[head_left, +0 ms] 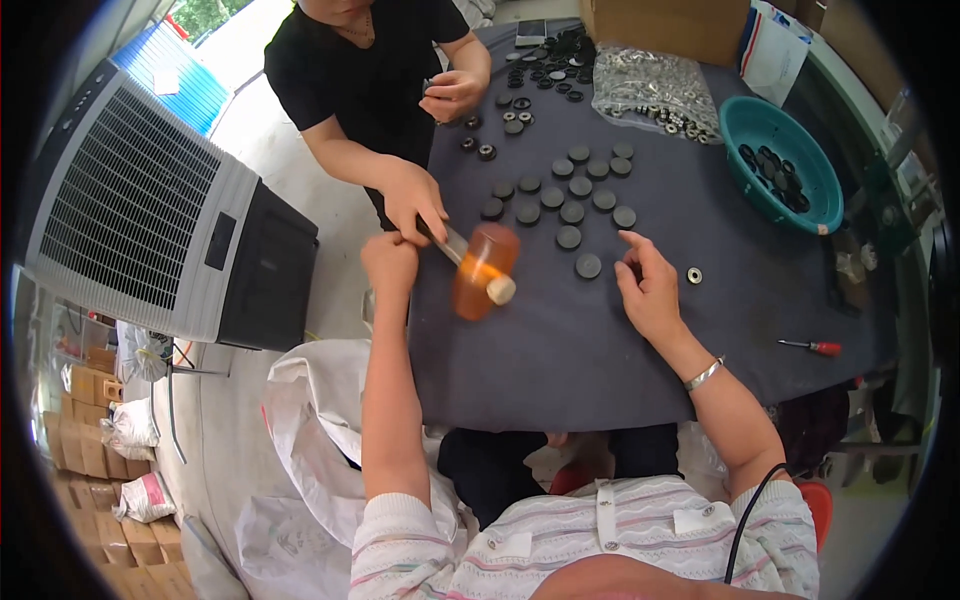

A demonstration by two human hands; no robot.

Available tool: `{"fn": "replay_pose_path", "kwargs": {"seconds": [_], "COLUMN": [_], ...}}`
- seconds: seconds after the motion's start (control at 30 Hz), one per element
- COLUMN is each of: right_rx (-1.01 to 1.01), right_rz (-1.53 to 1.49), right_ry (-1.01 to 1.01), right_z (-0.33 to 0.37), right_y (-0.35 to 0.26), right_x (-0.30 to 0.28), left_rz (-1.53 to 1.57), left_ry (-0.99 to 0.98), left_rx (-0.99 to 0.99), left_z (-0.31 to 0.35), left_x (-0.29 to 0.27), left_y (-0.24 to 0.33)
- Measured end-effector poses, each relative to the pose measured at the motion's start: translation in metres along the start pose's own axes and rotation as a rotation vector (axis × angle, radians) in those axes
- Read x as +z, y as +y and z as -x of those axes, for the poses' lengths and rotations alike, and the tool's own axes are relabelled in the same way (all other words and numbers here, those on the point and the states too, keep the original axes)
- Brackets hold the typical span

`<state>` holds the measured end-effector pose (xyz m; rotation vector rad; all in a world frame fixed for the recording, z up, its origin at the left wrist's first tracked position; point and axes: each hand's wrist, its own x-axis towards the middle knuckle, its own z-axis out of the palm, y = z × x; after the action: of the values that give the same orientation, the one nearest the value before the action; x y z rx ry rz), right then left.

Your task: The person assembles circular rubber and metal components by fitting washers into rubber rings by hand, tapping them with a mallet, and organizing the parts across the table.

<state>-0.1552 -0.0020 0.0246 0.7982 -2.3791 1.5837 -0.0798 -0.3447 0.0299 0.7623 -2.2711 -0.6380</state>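
Observation:
My left hand [388, 264] is closed at the table's left edge, just below a co-worker's hand [411, 200]. Whatever it may hold is hidden. The co-worker's fingers are on the handle of a mallet with a translucent amber head [490, 250], blurred over the dark cloth. My right hand [652, 290] rests on the cloth, index finger stretched out and thumb apart, nothing visible in it. Closest to it are a dark round disc [588, 266] on its left and a small metal ring [694, 275] on its right. Several similar discs [571, 212] lie beyond.
A red-handled screwdriver [824, 349] lies at the right. Farther back are a teal basket [735, 120] with black pieces and a clear bag [650, 85] of metal rings. The co-worker's other hand [455, 97] pinches a small dark piece. An air cooler [130, 200] stands left.

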Motion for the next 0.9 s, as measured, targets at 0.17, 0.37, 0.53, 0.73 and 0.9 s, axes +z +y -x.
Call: {"fn": "replay_pose_path", "kwargs": {"seconds": [0.17, 0.37, 0.53, 0.73, 0.9], "right_rx": [-0.044, -0.055, -0.038, -0.078, -0.099], "right_rz": [0.0, 0.003, 0.0, 0.022, 0.022], "right_ry": [0.019, 0.012, 0.007, -0.008, -0.002], "right_z": [0.0, 0.001, 0.0, 0.001, 0.0], "right_y": [-0.002, -0.002, 0.001, 0.005, 0.004], "right_x": [0.001, 0.0, -0.002, -0.004, -0.003], "left_rz": [0.076, 0.344, 0.543, 0.653, 0.773], "left_ry": [0.127, 0.209, 0.043, 0.066, 0.012], "left_rx": [0.128, 0.533, 0.336, -0.014, -0.197], "left_z": [0.005, -0.06, -0.096, -0.08, -0.071], "left_x": [-0.027, -0.008, 0.009, 0.026, 0.027], "left_y": [0.03, 0.086, 0.096, 0.084, 0.075]}}
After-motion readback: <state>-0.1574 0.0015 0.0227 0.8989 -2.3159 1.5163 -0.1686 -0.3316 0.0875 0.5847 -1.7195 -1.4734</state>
